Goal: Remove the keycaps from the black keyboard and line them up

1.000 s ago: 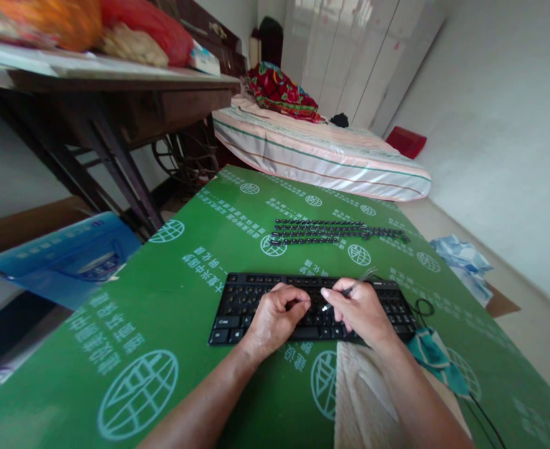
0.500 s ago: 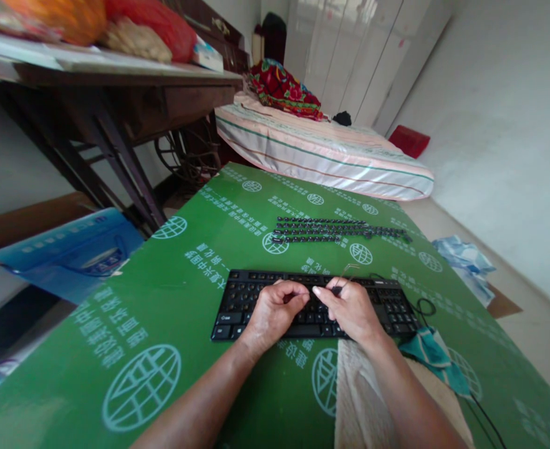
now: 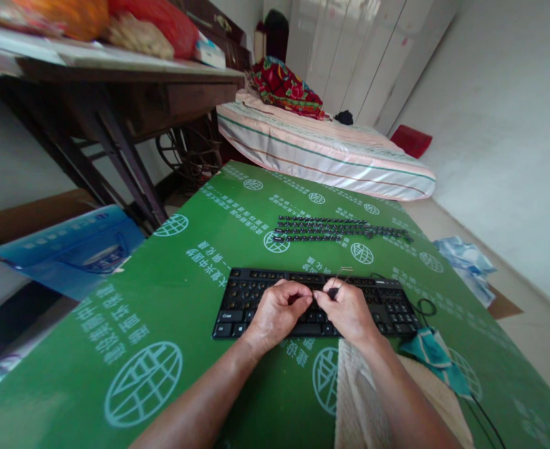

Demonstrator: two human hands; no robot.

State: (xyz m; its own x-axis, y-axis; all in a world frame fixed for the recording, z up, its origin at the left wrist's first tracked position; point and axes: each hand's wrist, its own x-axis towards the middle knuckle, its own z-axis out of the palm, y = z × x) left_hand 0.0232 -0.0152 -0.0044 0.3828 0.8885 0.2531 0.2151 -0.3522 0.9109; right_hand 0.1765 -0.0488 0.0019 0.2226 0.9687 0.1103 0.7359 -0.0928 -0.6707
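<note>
i see green board [image 3: 163,324] lower left | black keyboard [image 3: 237,293] centre frame, lying on it | left hand [image 3: 279,310] over its middle keys, fingers curled together, contents unclear | right hand [image 3: 348,310] just beside, clamped on thin tool [image 3: 337,285] | keycap rows [image 3: 335,229] above, apart

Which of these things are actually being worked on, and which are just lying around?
In use: keyboard, thin tool in the right hand, left hand on the keys, rows of keycaps.
Lying about: mattress, blue box, teal cloth, wooden table.
</note>
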